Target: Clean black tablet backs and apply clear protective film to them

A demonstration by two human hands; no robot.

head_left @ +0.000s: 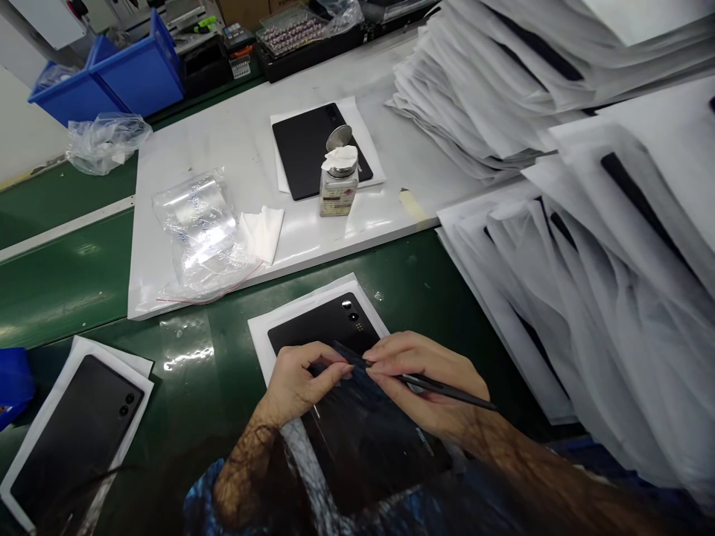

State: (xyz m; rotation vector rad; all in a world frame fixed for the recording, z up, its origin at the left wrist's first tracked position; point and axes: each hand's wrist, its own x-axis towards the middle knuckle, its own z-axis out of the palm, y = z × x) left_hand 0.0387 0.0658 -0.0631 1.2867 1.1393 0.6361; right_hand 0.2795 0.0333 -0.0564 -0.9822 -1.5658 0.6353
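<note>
A black tablet (313, 327) lies back up on white wrapping (258, 335), with its camera lenses at the far right corner. Above its middle, my left hand (299, 383) is closed in a pinch on the edge of a thin see-through film (363, 417), which hangs over the tablet with a faint sheen. My right hand (430, 372) is closed around slim black tweezers (447, 388). The tips point left towards my left fingertips, close to the film's edge. My fingers partly hide the tips and the tablet's middle.
On the raised white board (385, 212) lie another black tablet (299, 152), a dispenser bottle (338, 186) with its lid up, a clear bag (195, 223) and a white cloth (262, 232). Wrapped tablets (558, 246) pile at right. One more tablet (78, 432) lies left; blue bins (134, 78) stand behind.
</note>
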